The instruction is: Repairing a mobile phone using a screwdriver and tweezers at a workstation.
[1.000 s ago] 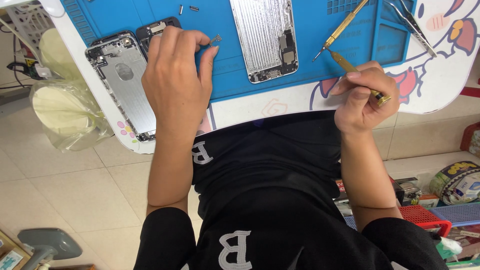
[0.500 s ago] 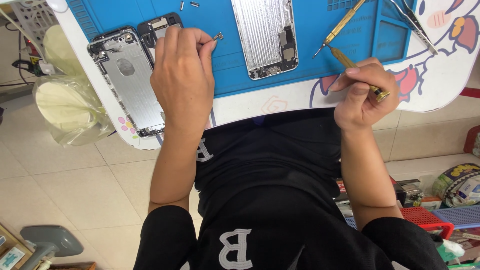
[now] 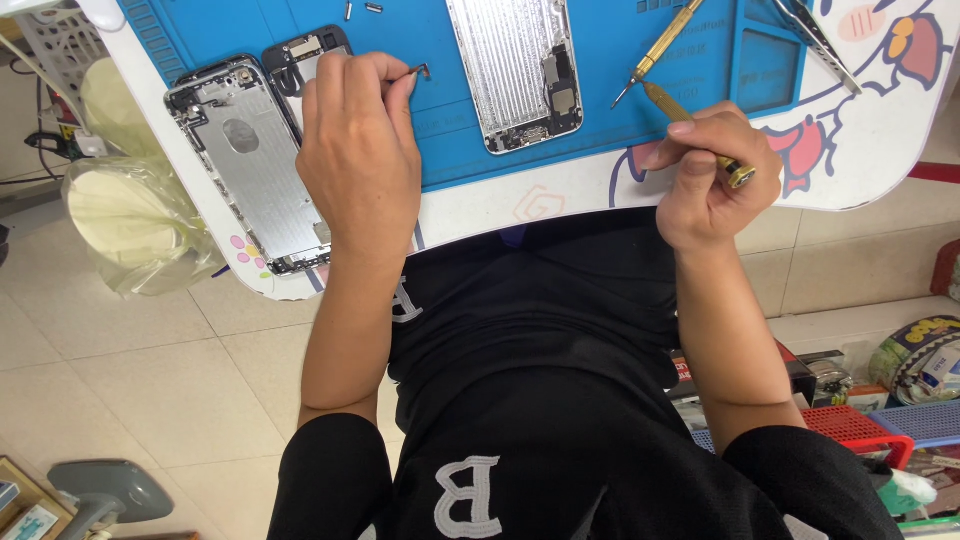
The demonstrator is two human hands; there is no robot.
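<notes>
Right now the left hand (image 3: 360, 160) rests on the blue mat (image 3: 600, 150), fingers close together, and its fingertips pinch a tiny dark metal part (image 3: 420, 71) at 12 o'clock of the hand. That part is thin, bent and grey. The right hand (image 3: 710, 180) has its fingers curled tight around a gold screwdriver (image 3: 690, 115), tip pointing to 11 o'clock. Counting: 2 silver phone shells, one (image 3: 250, 160) at 9 o'clock of the left hand and one (image 3: 515, 70) at 2 o'clock of it. 1 dark phone screen (image 3: 300, 60) peeks out between hand and shell. 2 gold screwdrivers, the second (image 3: 660, 50) lying loose. 1 pair of tweezers (image 3: 815, 40) sits at 1 o'clock of the right hand.
</notes>
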